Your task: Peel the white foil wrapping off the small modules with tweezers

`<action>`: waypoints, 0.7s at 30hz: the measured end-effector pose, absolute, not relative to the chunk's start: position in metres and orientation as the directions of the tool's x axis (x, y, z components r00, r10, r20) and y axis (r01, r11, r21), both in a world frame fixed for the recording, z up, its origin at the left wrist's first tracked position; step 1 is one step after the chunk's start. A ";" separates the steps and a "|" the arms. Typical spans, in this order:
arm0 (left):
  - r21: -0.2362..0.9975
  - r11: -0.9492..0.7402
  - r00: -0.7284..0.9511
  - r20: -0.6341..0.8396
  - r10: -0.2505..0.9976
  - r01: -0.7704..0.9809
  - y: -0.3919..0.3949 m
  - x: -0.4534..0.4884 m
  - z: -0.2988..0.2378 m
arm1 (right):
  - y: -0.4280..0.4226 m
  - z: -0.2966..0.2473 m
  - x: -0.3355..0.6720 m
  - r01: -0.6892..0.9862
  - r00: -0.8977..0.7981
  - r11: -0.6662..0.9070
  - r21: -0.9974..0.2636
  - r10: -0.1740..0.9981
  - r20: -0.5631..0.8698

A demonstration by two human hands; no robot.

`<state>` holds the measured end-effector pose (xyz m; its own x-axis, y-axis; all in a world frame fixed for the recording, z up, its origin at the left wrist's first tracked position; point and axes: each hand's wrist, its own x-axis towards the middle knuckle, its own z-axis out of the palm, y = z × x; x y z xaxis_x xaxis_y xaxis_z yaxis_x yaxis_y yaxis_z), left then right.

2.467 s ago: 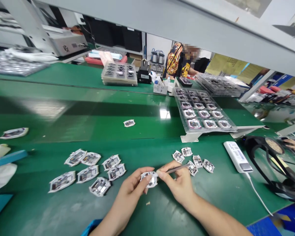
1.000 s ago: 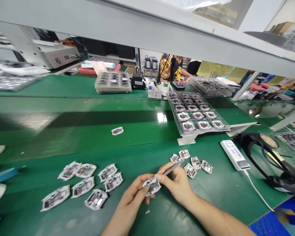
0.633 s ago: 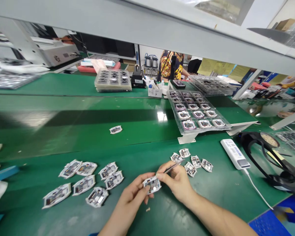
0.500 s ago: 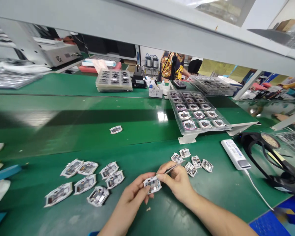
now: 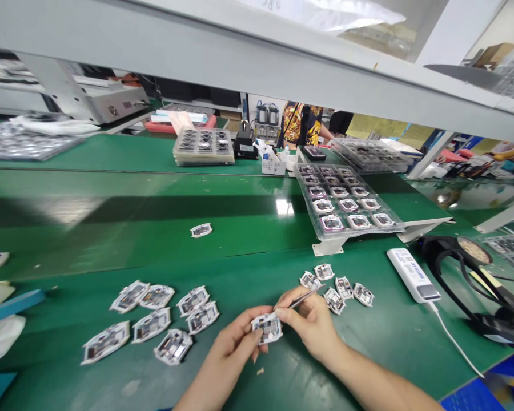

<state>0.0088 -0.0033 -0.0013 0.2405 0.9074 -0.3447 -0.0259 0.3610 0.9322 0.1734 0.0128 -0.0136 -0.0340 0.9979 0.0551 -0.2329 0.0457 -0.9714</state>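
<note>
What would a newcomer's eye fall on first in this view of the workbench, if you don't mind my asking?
First, at bottom centre, the left hand grips a small white-edged electronic module, while the right hand holds slim tweezers against it. Next come the loose modules on the green workbench: a larger cluster left of the hands and a smaller one to their right. Beyond them, right of centre, stands a raised clear plastic tray of modules.

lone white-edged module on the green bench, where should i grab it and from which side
Pinch the white border of the lone module on two opposite edges, coming from above. It lies flat on the green bench, and the border rings the dark centre, so that seems the likeliest grip that leaves the centre untouched.
</note>
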 end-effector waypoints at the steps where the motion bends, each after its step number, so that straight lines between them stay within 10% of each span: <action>1: 0.931 0.364 0.241 -0.347 0.906 -0.027 -0.003 0.009 -0.002 | 0.013 -0.014 0.173 -0.227 -0.037 0.054 -0.972 0.997 0.064; 21: 0.918 0.392 0.222 -0.370 0.902 -0.061 -0.002 0.010 0.005 | 0.011 -0.007 0.175 -0.144 -0.063 0.191 -0.971 0.977 0.202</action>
